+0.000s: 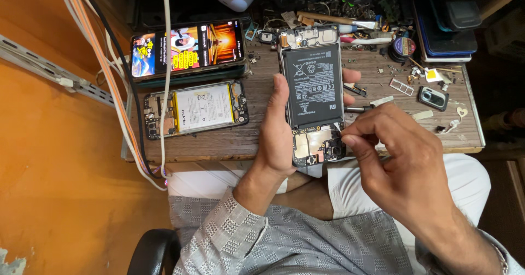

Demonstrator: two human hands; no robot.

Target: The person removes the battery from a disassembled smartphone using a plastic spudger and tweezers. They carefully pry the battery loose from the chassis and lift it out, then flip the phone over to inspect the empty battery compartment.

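A worn wooden surface (229, 144) runs across the view, littered along its far edge with tools, screws and small parts. On its left side a lit phone (187, 47) lies face up, and just in front of it rests a second opened phone (196, 109) with a white battery showing, back cover off.

Nearer the middle, the left hand (279, 138) holds a third opened phone (314, 92) upright above the surface edge — thumb laid along its left side, fingertips wrapped round the right side, the hand closed about the body. Its black battery (313, 86) fills most of the frame, with the bare circuit board exposed at the lower end.

The right hand (402, 165) hovers at that lower end, thumb and forefinger pressed together on a slim tool (358, 109) — probably tweezers or a fine screwdriver, though the view is too small to tell — whose tip meets the board area.

Off to the right lie a small camera module (433, 97) and a metal card tray (402, 87), well apart from both hands.
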